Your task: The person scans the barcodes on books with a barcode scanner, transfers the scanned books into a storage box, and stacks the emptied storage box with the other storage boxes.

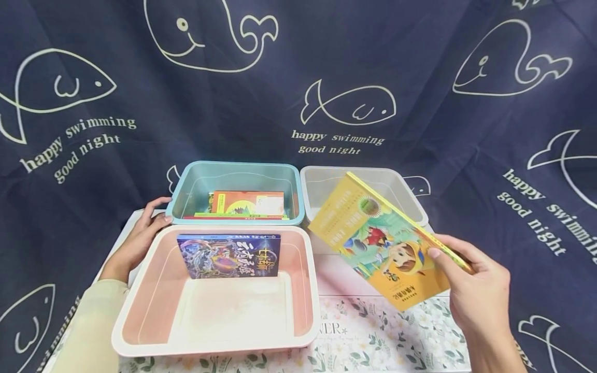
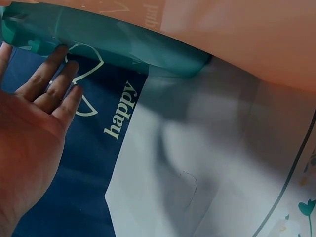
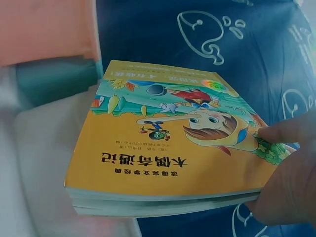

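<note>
My right hand (image 1: 482, 290) pinches the spine edge of a yellow illustrated book (image 1: 387, 243), thumb on its cover, and holds it tilted over the front of the grey bin (image 1: 401, 181). In the right wrist view the book (image 3: 168, 138) shows its cover and page edges, the hand (image 3: 291, 173) at its right. My left hand (image 1: 142, 238) touches the left outer corner of the blue bin (image 1: 300, 197); in the left wrist view its fingers (image 2: 52, 84) are spread and relaxed beside that bin (image 2: 148, 52). Inside the blue bin lie several books (image 1: 247, 202).
A pink bin (image 1: 312, 290) stands in front of the blue one, with a dark blue-purple book (image 1: 228, 256) leaning on its back wall. Under the bins is a floral-patterned surface (image 1: 387, 331). A navy curtain with white whale drawings (image 1: 261, 119) hangs behind.
</note>
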A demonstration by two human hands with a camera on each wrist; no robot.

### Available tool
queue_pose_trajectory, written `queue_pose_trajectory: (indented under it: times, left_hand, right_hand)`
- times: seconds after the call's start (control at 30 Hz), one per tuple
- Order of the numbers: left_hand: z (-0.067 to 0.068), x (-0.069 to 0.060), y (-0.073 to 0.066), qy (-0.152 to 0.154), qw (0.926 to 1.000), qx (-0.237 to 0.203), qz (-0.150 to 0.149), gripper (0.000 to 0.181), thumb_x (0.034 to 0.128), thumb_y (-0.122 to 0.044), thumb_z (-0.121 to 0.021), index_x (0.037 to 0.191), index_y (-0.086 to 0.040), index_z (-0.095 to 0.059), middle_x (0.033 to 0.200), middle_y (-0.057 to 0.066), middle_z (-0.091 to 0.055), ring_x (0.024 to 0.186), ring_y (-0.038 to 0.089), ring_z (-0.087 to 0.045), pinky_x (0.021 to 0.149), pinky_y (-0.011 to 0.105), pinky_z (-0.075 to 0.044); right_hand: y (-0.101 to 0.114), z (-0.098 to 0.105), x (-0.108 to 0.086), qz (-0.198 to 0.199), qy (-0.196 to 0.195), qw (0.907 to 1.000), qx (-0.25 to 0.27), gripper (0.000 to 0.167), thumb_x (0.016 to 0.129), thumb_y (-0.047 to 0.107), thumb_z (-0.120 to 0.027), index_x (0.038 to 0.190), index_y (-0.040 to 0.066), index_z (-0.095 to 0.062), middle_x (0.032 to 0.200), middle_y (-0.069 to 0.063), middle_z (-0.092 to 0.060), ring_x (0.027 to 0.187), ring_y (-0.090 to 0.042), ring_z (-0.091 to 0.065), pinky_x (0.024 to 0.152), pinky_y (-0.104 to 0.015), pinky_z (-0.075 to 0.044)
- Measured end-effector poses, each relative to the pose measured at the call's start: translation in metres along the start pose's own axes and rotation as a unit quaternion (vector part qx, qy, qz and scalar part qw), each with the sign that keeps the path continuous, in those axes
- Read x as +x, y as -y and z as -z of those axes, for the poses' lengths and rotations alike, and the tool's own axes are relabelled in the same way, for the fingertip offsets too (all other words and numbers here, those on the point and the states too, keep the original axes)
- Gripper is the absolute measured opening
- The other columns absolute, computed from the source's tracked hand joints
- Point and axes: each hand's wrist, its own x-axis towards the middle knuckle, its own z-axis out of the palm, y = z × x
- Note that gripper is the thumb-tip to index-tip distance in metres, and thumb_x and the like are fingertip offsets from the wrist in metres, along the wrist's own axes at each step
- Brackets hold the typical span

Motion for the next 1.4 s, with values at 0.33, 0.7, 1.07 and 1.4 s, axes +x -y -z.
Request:
queue_pose_trajectory:
  times: [0.33,0.7,1.07,1.4]
  left_hand:
    - [0.000,0.000,0.000,-0.005,1.0000,0.005,0.004,0.047,0.1095,-0.018,-0.049,0.150,-0.036,-0.035,0.112,-0.017,-0.065,0.096,-0.001,-0.065,0.078,0.018,-0.055]
    - [-0.001,0.001,-0.001,-0.007,0.9999,0.010,0.005,0.048,0.1095,-0.018,-0.049,0.152,-0.035,-0.034,0.114,-0.018,-0.066,0.097,-0.002,-0.065,0.079,0.017,-0.055]
    - [-0.001,-0.002,-0.002,-0.007,0.9998,0.015,0.006,0.048,0.1095,-0.020,-0.049,0.152,-0.034,-0.033,0.116,-0.015,-0.063,0.098,-0.002,-0.066,0.079,0.018,-0.056]
    - [-0.002,-0.001,-0.001,-0.007,1.0000,0.005,0.000,0.049,0.1093,-0.018,-0.050,0.153,-0.033,-0.034,0.120,-0.012,-0.061,0.099,-0.003,-0.065,0.079,0.017,-0.055]
  right_hand:
    - [-0.027,0.033,-0.007,-0.042,-0.076,0.9959,0.023,0.034,0.080,-0.013,-0.081,0.113,-0.010,-0.074,0.089,-0.005,-0.079,0.078,-0.013,-0.070,0.063,-0.021,-0.057]
    - [-0.077,0.054,-0.024,-0.098,-0.118,0.9871,-0.046,0.029,0.085,-0.006,-0.080,0.113,0.000,-0.078,0.082,0.012,-0.077,0.071,-0.003,-0.069,0.059,-0.018,-0.055]
    - [-0.112,0.072,-0.042,-0.145,-0.156,0.9729,-0.089,0.032,0.086,-0.003,-0.077,0.117,0.006,-0.078,0.071,0.025,-0.072,0.063,0.004,-0.066,0.052,-0.017,-0.054]
    - [-0.114,0.073,-0.044,-0.137,-0.166,0.9705,-0.109,0.036,0.088,-0.003,-0.075,0.123,0.003,-0.074,0.069,0.030,-0.068,0.063,0.007,-0.064,0.052,-0.014,-0.052]
